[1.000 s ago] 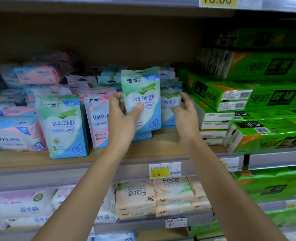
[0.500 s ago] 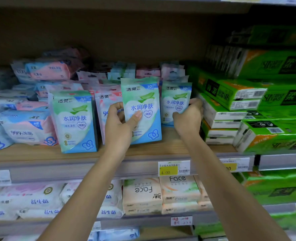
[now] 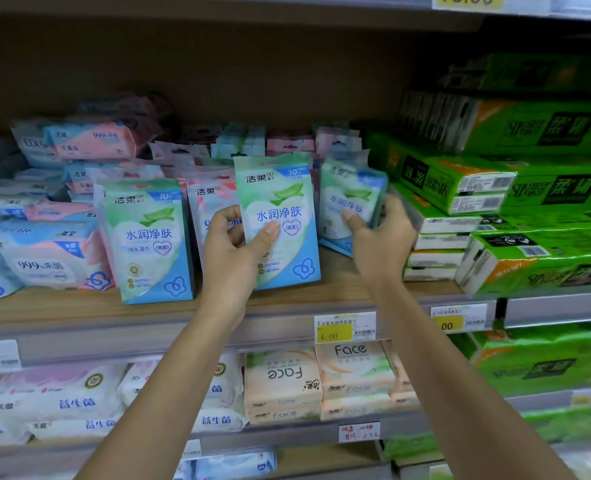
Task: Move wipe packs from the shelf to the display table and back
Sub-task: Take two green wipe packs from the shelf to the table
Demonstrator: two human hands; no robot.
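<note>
Green-and-blue plastic wipe pack (image 3: 280, 220): upright, long axis vertical, hang-tab end up, printed face toward the camera, low over the wooden shelf (image 3: 79, 306); left hand (image 3: 233, 251) pinches its left edge. Second matching pack (image 3: 351, 199): upright, slightly tilted, blurred; right hand (image 3: 380, 237) grips its lower right side.

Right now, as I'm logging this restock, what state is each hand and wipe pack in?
left hand: grips middle wipe pack, thumb on its front.
middle wipe pack: upright, held.
right hand: grips right wipe pack.
right wipe pack: tilted, blurred, held.
left wipe pack: standing upright on shelf, untouched.
</note>
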